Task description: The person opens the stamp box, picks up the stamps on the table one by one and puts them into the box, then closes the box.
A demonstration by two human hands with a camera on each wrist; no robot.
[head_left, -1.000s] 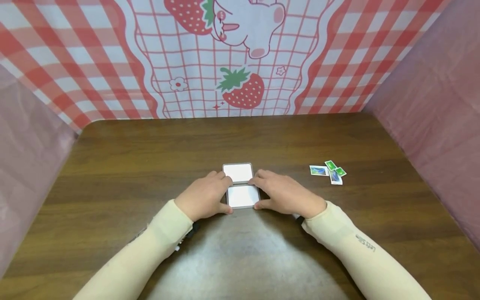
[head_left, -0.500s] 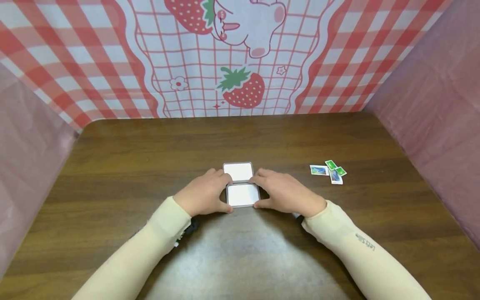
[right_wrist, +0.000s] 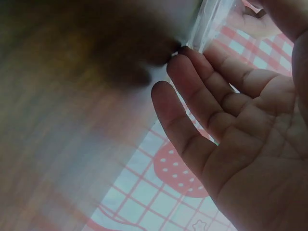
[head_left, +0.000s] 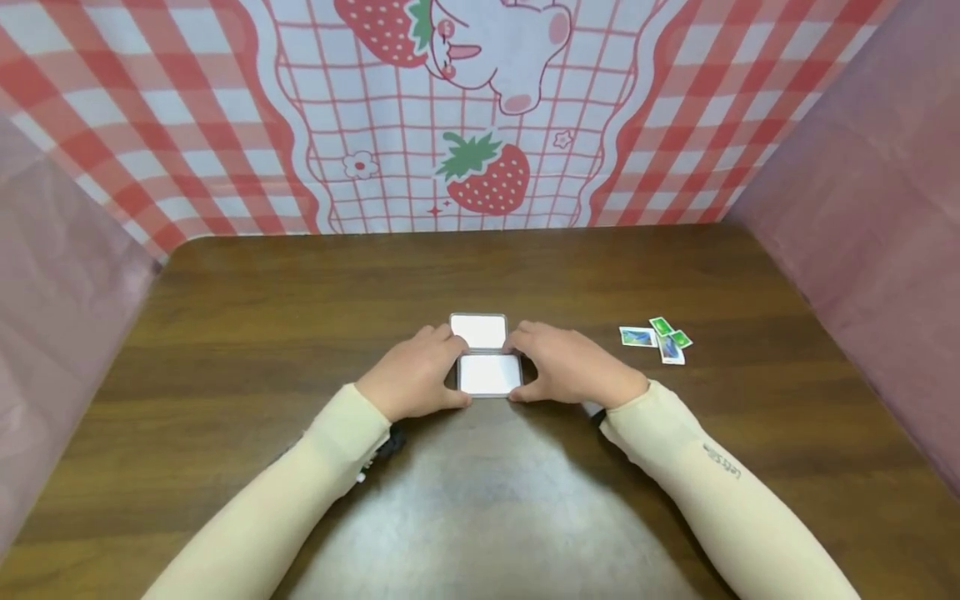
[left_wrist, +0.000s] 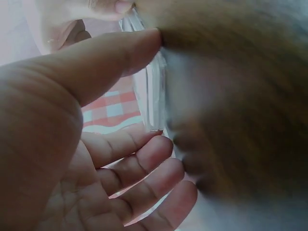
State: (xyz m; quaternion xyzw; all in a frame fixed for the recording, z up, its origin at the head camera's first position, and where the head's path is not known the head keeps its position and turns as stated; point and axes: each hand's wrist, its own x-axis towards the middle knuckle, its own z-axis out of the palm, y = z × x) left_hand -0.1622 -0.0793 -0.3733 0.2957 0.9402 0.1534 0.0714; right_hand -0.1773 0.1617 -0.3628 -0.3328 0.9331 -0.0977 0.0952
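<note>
A flat, clear-edged case with two white panels, the far panel (head_left: 478, 332) and the near panel (head_left: 490, 375), lies at the middle of the table. Whether a hinge joins the panels cannot be told. On its left side my left hand (head_left: 417, 373) grips the near panel, thumb at the near edge and fingers by the line between panels. My right hand (head_left: 576, 367) holds the right side the same way. The clear layered edge (left_wrist: 154, 91) shows beyond the thumb in the left wrist view; in the right wrist view the case (right_wrist: 204, 26) is mostly cut off.
Several small stamp-like pictures (head_left: 660, 338), some green and some blue, overlap on the wooden table (head_left: 300, 283) to the right. A strawberry-patterned checked cloth (head_left: 480, 108) hangs behind the far table edge. Pink cloth (head_left: 862, 183) covers the sides.
Both hands and the case have shifted slightly away from the body, toward the far edge. The grip looks the same, and the stamp-like pictures stay in place.
</note>
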